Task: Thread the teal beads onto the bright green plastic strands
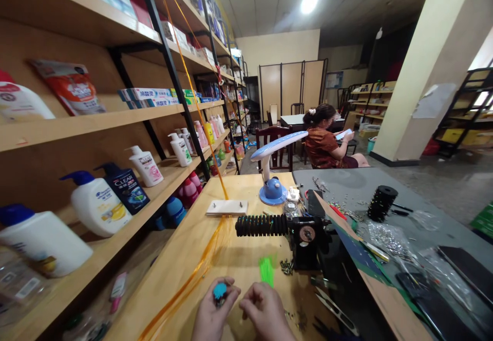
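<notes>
Low in the view, my left hand [210,310] is closed around a small bright blue tufted piece [220,291], with something darker below it that I cannot make out. My right hand [265,310] is just to its right, thumb and fingers pinched together; whatever they hold is too small to see. A bundle of bright green strands [266,270] lies on the wooden table right beyond my right hand. Long orange strands [200,269] run down the table on the left, passing under a white plate [227,207] with two screws.
A black device [308,241] with a ridged black roller [262,225] stands ahead. Behind it is a blue desk lamp [273,191]. Scissors [337,310] and small metal parts lie at right. Shelves of bottles [100,202] line the left. A seated person [325,140] is farther back.
</notes>
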Motion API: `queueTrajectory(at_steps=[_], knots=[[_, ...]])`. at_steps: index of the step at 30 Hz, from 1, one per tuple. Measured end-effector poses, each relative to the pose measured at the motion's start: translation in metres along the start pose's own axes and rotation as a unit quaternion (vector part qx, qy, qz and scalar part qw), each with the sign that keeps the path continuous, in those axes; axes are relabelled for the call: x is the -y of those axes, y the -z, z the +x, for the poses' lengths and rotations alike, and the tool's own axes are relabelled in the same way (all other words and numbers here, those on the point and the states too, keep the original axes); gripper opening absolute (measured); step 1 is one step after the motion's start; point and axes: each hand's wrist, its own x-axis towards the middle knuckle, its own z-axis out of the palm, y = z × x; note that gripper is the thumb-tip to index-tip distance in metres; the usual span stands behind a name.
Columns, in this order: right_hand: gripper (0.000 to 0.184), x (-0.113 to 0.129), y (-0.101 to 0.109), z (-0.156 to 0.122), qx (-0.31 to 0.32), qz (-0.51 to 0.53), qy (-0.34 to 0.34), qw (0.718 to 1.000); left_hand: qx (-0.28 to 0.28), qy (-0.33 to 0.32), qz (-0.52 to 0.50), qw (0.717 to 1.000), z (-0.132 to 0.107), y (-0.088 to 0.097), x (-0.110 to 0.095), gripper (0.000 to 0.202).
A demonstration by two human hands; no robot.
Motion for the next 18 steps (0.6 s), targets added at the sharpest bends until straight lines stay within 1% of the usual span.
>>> queueTrajectory(at_steps=[1,3,4,5,6,7,9,11,13,15,16,17,18], knots=[[0.015,0.000,-0.001,0.001,-0.002,0.001,0.001,1.000,0.008,-0.002,0.000,1.000,0.000,0.000,0.001,0.060],[0.005,0.001,0.000,0.002,0.006,0.008,0.006,1.000,0.015,-0.017,0.010,1.000,0.002,0.003,0.003,0.061],[0.008,0.002,0.001,0.002,0.013,0.010,0.007,1.000,0.012,-0.021,0.018,1.000,0.004,0.004,0.004,0.061],[0.016,0.003,0.002,0.001,0.020,0.009,0.006,1.000,0.010,-0.022,0.029,0.999,0.006,0.006,0.005,0.060],[0.019,0.004,0.003,0.001,0.024,0.006,0.004,1.000,0.013,-0.021,0.042,0.999,0.007,0.008,0.006,0.060],[0.017,0.005,0.005,0.000,0.024,-0.001,0.001,1.000,0.022,-0.018,0.055,0.998,0.009,0.010,0.007,0.059],[0.005,0.009,0.006,0.000,0.012,-0.021,-0.001,1.000,0.043,-0.015,0.067,0.997,0.010,0.011,0.008,0.058],[0.011,0.012,0.007,0.000,0.000,-0.040,0.005,0.999,0.055,-0.016,0.053,0.997,0.010,0.011,0.009,0.057],[0.004,0.013,0.007,0.002,0.003,-0.045,0.011,0.999,0.049,-0.024,0.038,0.998,0.009,0.009,0.010,0.057],[0.018,0.013,0.007,0.004,0.015,-0.045,0.010,0.999,0.043,-0.036,0.042,0.998,0.011,0.009,0.010,0.056],[0.021,0.012,0.007,0.005,0.020,-0.049,0.007,0.999,0.044,-0.039,0.050,0.997,0.012,0.009,0.009,0.055],[0.019,0.012,0.007,0.005,0.022,-0.054,0.004,0.998,0.051,-0.037,0.059,0.996,0.013,0.010,0.009,0.055],[0.014,0.012,0.007,0.006,0.022,-0.059,0.002,0.998,0.059,-0.033,0.065,0.996,0.015,0.010,0.010,0.055]])
